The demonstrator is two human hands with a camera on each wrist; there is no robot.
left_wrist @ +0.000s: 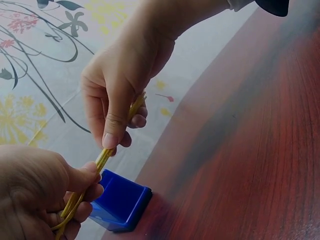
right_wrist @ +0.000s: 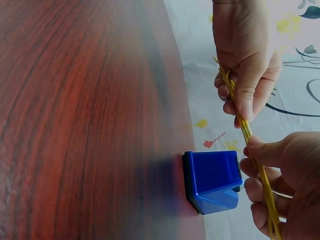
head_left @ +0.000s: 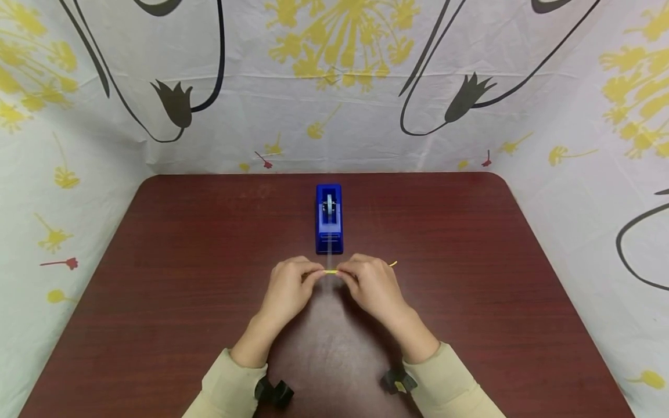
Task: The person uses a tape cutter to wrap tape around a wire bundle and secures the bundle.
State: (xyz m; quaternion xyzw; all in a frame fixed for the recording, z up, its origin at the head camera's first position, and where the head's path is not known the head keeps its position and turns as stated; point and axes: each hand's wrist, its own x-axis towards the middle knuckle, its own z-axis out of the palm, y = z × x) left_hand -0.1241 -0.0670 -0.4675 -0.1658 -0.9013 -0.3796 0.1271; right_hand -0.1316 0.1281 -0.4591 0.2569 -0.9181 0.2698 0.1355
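While bare left hand (head_left: 286, 291) and right hand (head_left: 372, 286) pinched slim bundle of yellow strands (head_left: 331, 271) in fingers, above tabletop (head_left: 444, 244), just nearside of boxy blue tape dispenser (head_left: 328, 229) near middle of far edge, good hold probably needed even pressure, strands straight and gathered close.

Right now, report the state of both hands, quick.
Left hand: closed, pinching the thin yellow bundle.
Right hand: closed, pinching the same yellow bundle.
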